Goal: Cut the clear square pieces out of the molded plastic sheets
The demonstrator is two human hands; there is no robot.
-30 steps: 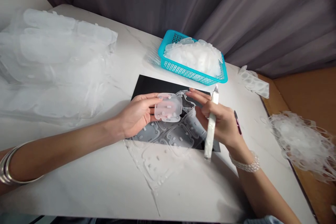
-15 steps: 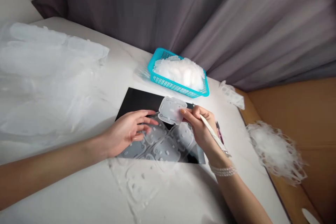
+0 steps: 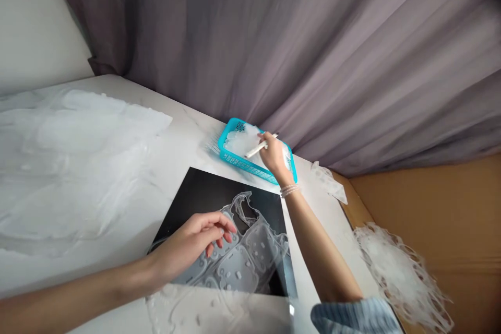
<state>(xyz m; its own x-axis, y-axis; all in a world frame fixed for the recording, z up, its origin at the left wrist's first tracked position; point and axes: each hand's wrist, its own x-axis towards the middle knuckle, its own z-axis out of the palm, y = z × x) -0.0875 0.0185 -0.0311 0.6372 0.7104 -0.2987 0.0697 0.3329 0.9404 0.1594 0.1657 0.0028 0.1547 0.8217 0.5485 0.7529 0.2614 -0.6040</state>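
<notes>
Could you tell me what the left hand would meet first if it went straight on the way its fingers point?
The left hand would probably meet the clear moulded plastic sheet lying just under it; if it passes above that, the right forearm looks next, though depth is unclear.

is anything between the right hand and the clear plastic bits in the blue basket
Nothing visible: the right hand, holding a slim white pen-shaped tool, sits directly over the clear plastic pieces in the teal perforated plastic basket, with nothing between them.
</notes>
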